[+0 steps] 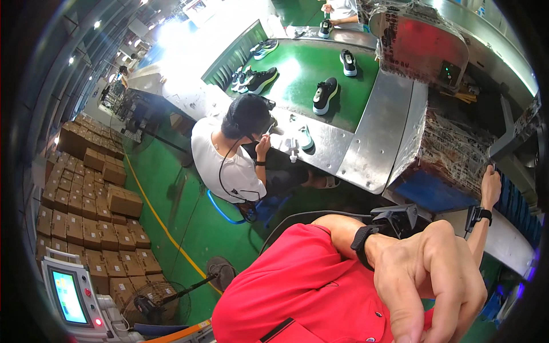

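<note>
My left hand (429, 277) is large and close, coming out of a red sleeve with a black band on its wrist. Its fingers bend downward, the thumb apart from the index finger; red cloth shows in the gap, and I see nothing held. The fingertips run near or past the lower edge. Farther off at the right, my right hand (490, 186), also banded at the wrist, is raised beside a grey metal arm (506, 134) and the film-wrapped side of a machine (457, 154). Its fingers look curled; what they grip, if anything, is too small to tell.
A seated person in white (226, 154) works at a metal-edged table around a green belt (297, 66). Black shoes (325, 96) stand on it. Stacked cartons (86, 211), a floor fan (151, 303) and a screen panel (68, 297) are at the left. Another person's hand (327, 8) is at the far end.
</note>
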`<state>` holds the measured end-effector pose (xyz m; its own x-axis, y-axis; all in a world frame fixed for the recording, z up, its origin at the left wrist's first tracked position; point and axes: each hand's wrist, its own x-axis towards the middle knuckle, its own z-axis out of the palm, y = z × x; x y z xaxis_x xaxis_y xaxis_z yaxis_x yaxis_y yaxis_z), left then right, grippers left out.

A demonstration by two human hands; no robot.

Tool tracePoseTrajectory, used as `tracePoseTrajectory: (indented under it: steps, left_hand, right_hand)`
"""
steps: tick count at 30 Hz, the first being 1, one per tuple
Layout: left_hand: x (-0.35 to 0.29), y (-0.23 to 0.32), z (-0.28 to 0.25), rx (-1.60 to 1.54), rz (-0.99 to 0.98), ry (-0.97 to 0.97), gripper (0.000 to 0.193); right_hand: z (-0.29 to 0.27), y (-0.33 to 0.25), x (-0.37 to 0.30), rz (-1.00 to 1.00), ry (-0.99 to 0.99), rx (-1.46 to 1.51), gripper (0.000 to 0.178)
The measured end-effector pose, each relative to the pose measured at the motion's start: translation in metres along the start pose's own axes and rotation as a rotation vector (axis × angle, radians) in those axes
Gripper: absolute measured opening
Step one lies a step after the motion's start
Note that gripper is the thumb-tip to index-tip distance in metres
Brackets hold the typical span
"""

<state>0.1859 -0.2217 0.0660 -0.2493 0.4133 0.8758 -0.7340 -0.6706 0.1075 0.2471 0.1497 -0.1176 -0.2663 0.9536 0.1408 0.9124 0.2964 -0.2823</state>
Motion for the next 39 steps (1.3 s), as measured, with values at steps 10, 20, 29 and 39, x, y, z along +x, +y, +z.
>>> tracePoseTrajectory:
  steps: [10, 20, 29, 39]
  left_hand:
    - [-0.036, -0.003, -0.011, 0.06, -0.035, 0.094, 0.051]
    - [-0.003, -0.002, -0.004, 0.009, -0.021, 0.015, 0.033]
    - [0.036, -0.011, 0.001, -0.217, 0.194, -0.216, 0.03]
    - [0.022, -0.008, -0.002, -0.112, -0.041, -0.102, 0.028]
  right_hand:
    - [0.001, -0.002, -0.001, -0.003, -0.005, -0.002, 0.061]
    - [0.002, -0.005, 0.002, -0.01, -0.003, 0.0, 0.061]
    - [0.003, -0.007, 0.004, -0.011, -0.005, 0.001, 0.06]
    - [0.004, -0.005, 0.003, -0.011, -0.006, 0.005, 0.06]
